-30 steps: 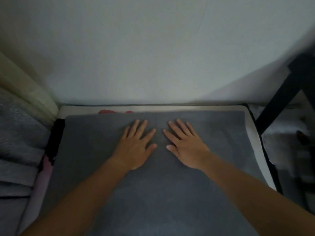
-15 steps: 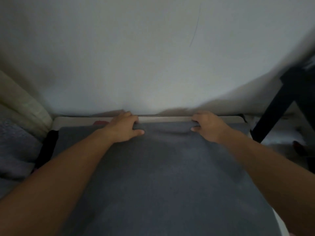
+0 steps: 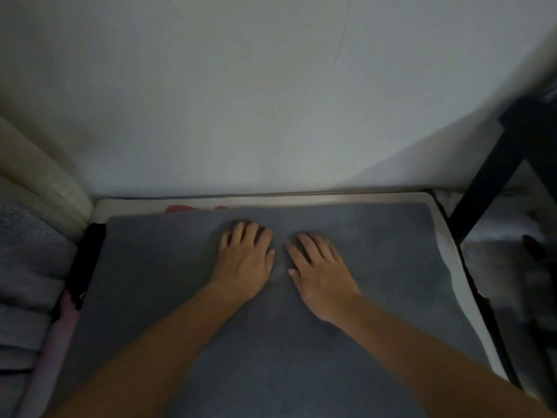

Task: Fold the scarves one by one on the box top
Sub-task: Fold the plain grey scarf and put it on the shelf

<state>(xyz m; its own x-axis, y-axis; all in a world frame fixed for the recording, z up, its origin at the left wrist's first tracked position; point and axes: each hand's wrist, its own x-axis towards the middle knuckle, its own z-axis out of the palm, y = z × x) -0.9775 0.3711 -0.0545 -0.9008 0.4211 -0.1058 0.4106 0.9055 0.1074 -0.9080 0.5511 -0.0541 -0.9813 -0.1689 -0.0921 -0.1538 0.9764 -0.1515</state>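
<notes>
1. Pressing palm-down, the left hand [image 3: 244, 260] and right hand [image 3: 319, 276] rest flat, fingers extended, gripping nothing, on the grey scarf [image 3: 168, 282].
2. That scarf covers most of the box top [image 3: 446, 236], spread flat (smoothing, likely).
3. Further folds probably remain; red cloth [image 3: 177, 208] peeks out at the far edge.

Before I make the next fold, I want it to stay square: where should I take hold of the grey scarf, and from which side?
Probably the two far corners. The grey scarf lies flat, its far edge straight along the box top by the wall. The left hand and right hand rest palm-down mid-cloth, gripping nothing. Slide each outward, pinch from above, then draw toward you.
</notes>
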